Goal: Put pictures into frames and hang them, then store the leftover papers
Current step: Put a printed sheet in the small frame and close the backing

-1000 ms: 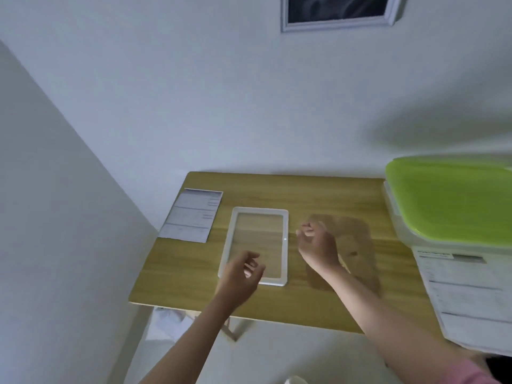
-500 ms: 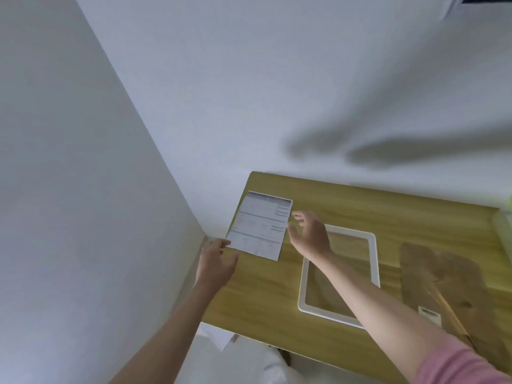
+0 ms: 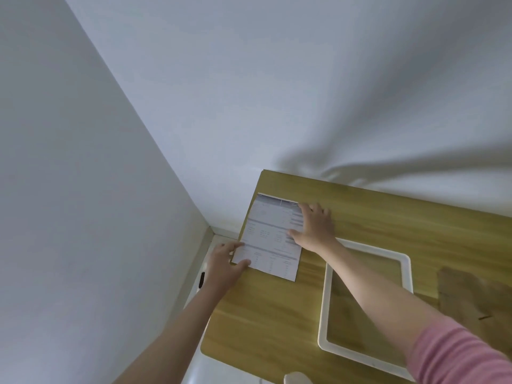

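Note:
A printed paper sheet [image 3: 270, 239] lies at the left end of the wooden table [image 3: 277, 314], its lower left corner past the table edge. My left hand [image 3: 225, 268] pinches that corner, thumb on top. My right hand [image 3: 314, 227] rests flat on the sheet's right edge with its fingers spread. To the right of the sheet lies a white picture frame [image 3: 406, 275] with clear glazing, partly crossed by my right forearm. A brown backing board [image 3: 476, 295] lies flat further right.
The table stands in a corner between two pale walls [image 3: 83, 162]. A small dark object [image 3: 202, 279] lies on the floor strip to the left of the table. A white rounded object [image 3: 295, 378] shows at the bottom edge.
My view swung left, away from the green-lidded box. Both hands left the white frame and moved to the printed sheet; the left now pinches its corner and the right rests on it.

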A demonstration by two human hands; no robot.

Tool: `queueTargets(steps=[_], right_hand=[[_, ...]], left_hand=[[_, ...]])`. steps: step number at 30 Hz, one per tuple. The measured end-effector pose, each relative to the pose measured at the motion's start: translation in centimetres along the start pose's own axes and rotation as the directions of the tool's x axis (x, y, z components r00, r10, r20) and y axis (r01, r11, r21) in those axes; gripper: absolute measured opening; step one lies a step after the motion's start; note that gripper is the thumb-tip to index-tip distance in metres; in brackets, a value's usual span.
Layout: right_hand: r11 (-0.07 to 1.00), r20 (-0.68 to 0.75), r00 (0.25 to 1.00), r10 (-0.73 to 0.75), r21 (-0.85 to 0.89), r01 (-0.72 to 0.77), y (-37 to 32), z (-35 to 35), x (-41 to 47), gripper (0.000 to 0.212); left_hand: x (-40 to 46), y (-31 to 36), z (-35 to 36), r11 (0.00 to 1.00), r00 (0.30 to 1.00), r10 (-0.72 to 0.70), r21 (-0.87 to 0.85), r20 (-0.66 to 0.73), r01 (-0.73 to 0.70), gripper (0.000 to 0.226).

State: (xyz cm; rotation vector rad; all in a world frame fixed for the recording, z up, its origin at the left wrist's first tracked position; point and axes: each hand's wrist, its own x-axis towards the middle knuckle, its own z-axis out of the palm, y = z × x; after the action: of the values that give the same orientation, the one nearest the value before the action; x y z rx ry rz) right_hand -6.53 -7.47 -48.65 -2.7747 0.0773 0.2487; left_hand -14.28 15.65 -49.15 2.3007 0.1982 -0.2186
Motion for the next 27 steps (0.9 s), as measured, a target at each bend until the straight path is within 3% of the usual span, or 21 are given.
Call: queueTargets(steps=[4,11,19,27], right_hand=[[0.996,-0.03,1.0,-0.006,0.087,0.008,-0.1,0.2,-0.2,0.069],[0.81,-0.104,0.995,-0.005,0.583,0.065,-1.6,0.2,-1.8,0.049],[0.693,-0.306,0.935,0.181,0.714,0.1,-0.1,-2.1,-5.5,0.021],[0.726,-0.381,0.879,0.286,0.685,0.061,6.5,-3.9,-13.6,0.019]], left_hand=[[0.2,-0.1,-0.1,1.0,0.999,-0.014,-0.013,-0.042,0.014,0.031],[-0.7,0.7,-0.6,0.999,0.991,-0.037,-0.031,-0.13,0.033,0.023],[-4.5,3.2,-1.1,0.974,0.997,-0.054,-0.224,-0.061,0.04,0.007],[-10.9,6.6,3.1,0.971,0.997,0.039,-0.239,0.062,-0.023,0.01]])
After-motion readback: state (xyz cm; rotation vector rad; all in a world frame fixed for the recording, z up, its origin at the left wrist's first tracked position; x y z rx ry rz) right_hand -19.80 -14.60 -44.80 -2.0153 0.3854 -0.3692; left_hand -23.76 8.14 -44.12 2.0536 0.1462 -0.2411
